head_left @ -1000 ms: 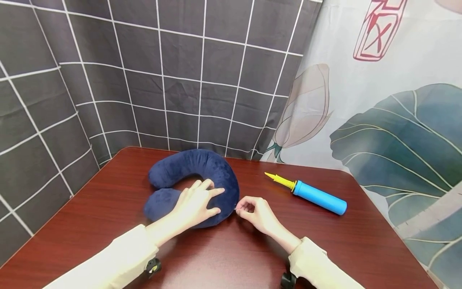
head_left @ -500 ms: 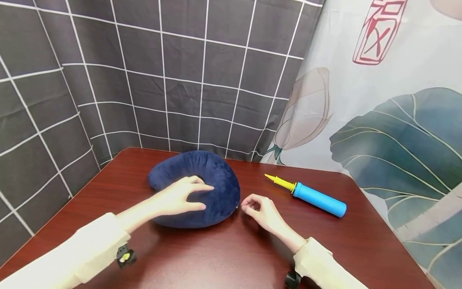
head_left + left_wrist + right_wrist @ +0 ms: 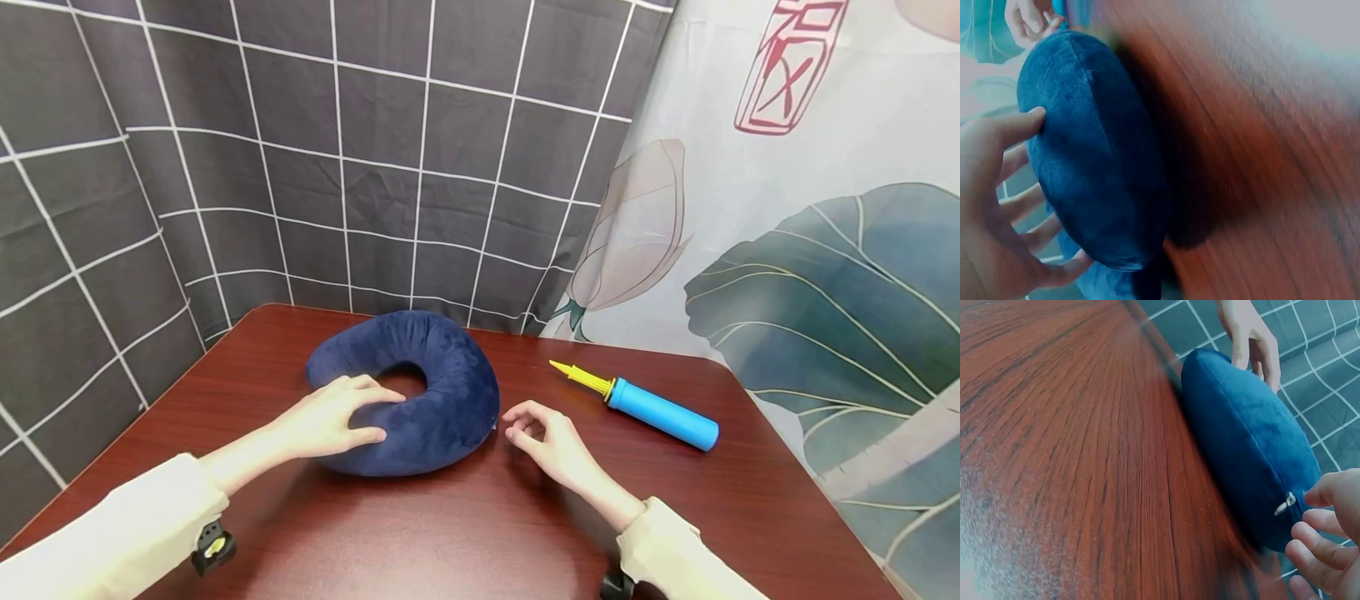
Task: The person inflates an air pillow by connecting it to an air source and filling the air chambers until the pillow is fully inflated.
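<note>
A navy blue U-shaped neck pillow [image 3: 446, 392] lies on the table, its opening toward the left. My left hand [image 3: 330, 417] rests with spread fingers on the pillow's near arm. In the left wrist view, the thumb touches the plush and the other fingers lie along the far side of that arm. A small metal zipper pull [image 3: 1285, 505] hangs at the pillow's right end. Beside it is my right hand [image 3: 553, 443], its fingers loosely bent and nothing between them. The right wrist view shows these fingertips [image 3: 1300, 550] right by the seam.
A blue hand pump [image 3: 663, 412] with a yellow nozzle [image 3: 585, 377] lies on the right of the reddish-brown wooden table [image 3: 442, 533]. Behind the table hang a dark grid-patterned curtain [image 3: 382, 117] and a pale cloth [image 3: 712, 250] printed with leaves.
My left hand has slid left across the pillow to its near arm. My right fingers, earlier pinching at the pillow's right edge, have let go and drawn slightly right.
</note>
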The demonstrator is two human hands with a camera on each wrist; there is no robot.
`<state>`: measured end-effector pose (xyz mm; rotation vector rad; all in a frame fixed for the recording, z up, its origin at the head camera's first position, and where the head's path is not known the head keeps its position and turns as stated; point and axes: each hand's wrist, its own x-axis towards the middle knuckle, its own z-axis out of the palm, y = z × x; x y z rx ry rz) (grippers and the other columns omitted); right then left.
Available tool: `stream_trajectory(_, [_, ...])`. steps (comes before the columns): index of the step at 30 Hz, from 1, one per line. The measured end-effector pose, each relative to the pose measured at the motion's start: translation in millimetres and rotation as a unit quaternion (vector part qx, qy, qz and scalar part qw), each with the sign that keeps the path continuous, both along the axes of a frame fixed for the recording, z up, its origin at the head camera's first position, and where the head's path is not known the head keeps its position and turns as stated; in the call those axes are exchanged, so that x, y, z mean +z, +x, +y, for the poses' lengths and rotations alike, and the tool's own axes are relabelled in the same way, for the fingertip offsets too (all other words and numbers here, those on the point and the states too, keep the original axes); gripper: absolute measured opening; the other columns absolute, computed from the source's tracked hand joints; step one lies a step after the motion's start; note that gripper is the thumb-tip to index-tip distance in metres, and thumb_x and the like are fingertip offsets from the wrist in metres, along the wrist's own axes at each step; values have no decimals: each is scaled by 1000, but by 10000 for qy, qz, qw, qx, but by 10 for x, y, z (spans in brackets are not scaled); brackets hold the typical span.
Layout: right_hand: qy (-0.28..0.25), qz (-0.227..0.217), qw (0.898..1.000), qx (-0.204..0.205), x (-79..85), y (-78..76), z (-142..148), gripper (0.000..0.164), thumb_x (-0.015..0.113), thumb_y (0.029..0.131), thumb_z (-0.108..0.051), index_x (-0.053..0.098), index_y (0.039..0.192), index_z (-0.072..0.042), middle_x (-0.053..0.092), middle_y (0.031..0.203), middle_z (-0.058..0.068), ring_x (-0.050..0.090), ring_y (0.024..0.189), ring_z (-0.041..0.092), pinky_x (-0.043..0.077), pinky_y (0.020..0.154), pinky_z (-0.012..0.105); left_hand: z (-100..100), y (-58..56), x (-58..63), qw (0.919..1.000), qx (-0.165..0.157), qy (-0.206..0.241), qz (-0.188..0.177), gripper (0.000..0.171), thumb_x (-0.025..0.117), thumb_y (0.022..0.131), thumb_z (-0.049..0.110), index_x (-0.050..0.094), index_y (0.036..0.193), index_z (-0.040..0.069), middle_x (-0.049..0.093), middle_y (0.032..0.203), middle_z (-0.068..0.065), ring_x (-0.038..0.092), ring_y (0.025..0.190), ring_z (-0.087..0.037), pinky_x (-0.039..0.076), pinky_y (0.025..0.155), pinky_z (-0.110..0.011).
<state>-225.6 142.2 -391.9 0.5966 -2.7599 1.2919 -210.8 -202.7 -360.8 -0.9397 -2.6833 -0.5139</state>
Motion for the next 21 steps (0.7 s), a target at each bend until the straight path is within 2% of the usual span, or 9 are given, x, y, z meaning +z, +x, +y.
stream_trajectory(4, [-17, 77, 10000, -2, 24, -7, 17, 15, 71, 90, -14, 69, 105, -15, 69, 87, 0, 61, 76, 9, 53, 74, 24, 131, 30, -29, 9996, 252, 41, 118, 42, 79, 81, 28, 67, 120, 23, 66, 107, 2, 61, 98, -21, 50, 88, -41])
stream_trajectory(7, [-32, 73, 9999, -96, 69, -20, 50, 16, 71, 90, -15, 69, 106, -14, 69, 89, 1, 62, 77, 9, 53, 74, 23, 221, 32, -52, 9992, 322, 125, 200, 41, 79, 80, 28, 65, 117, 19, 67, 107, -1, 61, 97, -24, 49, 89, -43])
stream_trajectory(12, [48, 5, 9993, -365, 151, -47, 114, 21, 70, 91, -17, 67, 111, -13, 69, 92, 2, 61, 80, 11, 52, 75, 21, 326, 17, -47, 9983, 444, 390, -2, 38, 80, 79, 29, 64, 113, 19, 67, 106, -1, 60, 95, -24, 49, 87, -43])
stream_trajectory(21, [88, 74, 9995, -301, 208, -61, 148, 24, 70, 91, -18, 67, 114, -13, 68, 94, 2, 61, 83, 11, 53, 80, 25, 541, 92, -48, 9935, 995, 489, -243, 40, 77, 80, 47, 69, 112, 24, 67, 108, 0, 61, 95, -26, 52, 82, -44])
